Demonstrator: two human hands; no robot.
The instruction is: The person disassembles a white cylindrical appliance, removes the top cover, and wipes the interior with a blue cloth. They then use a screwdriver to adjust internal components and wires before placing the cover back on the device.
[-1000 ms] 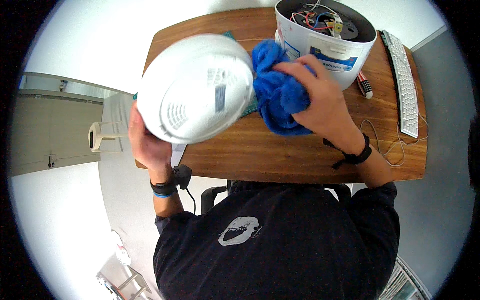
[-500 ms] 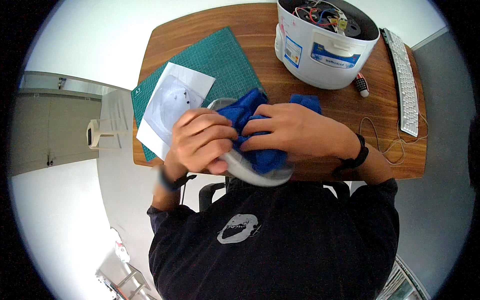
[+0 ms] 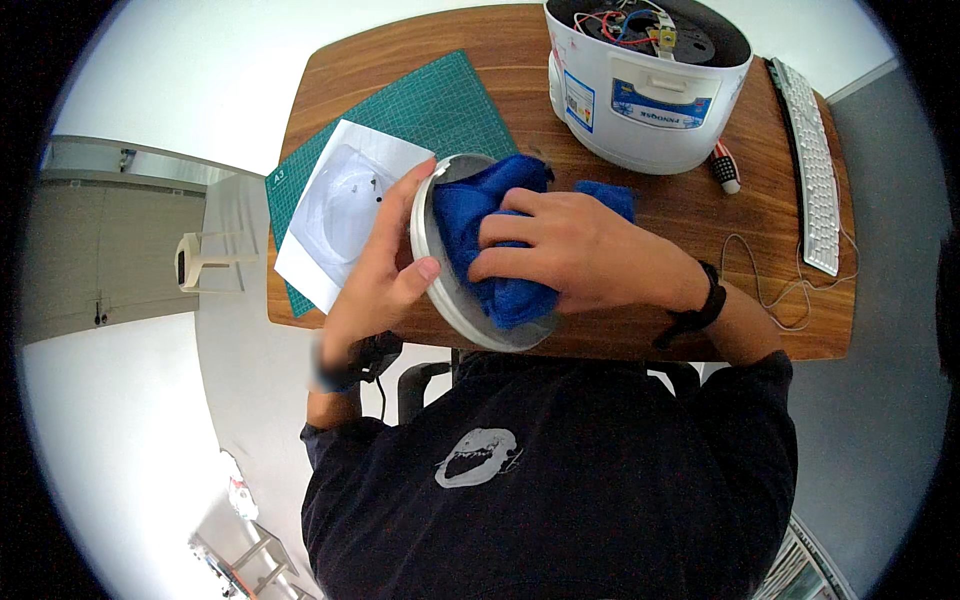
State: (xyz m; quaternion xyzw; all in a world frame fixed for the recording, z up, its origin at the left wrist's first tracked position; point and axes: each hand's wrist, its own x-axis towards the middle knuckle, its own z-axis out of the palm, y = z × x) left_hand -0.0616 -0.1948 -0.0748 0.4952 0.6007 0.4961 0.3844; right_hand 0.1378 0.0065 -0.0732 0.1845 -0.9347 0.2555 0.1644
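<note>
A round white lid [image 3: 447, 288] with a raised rim is tilted on its side over the near part of the desk. My left hand [image 3: 380, 270] grips it by the left edge, thumb on the front. A crumpled blue cloth [image 3: 462, 215] lies inside it, and my right hand [image 3: 575, 250] holds that cloth against the inner face with curled fingers, covering part of it. Just left of my left hand, a white paper sheet [image 3: 320, 200] with a clear round plastic piece on it lies on a green cutting mat [image 3: 425, 100].
A white appliance housing [image 3: 650, 130] with exposed wires stands at the back right. Beside it lie a red and black handheld object [image 3: 727, 172], a white keyboard [image 3: 815, 195] and a loose cable [image 3: 750, 275] on the wooden desk [image 3: 340, 60]. A pale chair [image 3: 205, 255] stands left.
The lid has swung from underside-up on the left to inner side facing right, uncovering mat and paper. My right hand has moved the cloth into it; my left grip has shifted along the rim.
</note>
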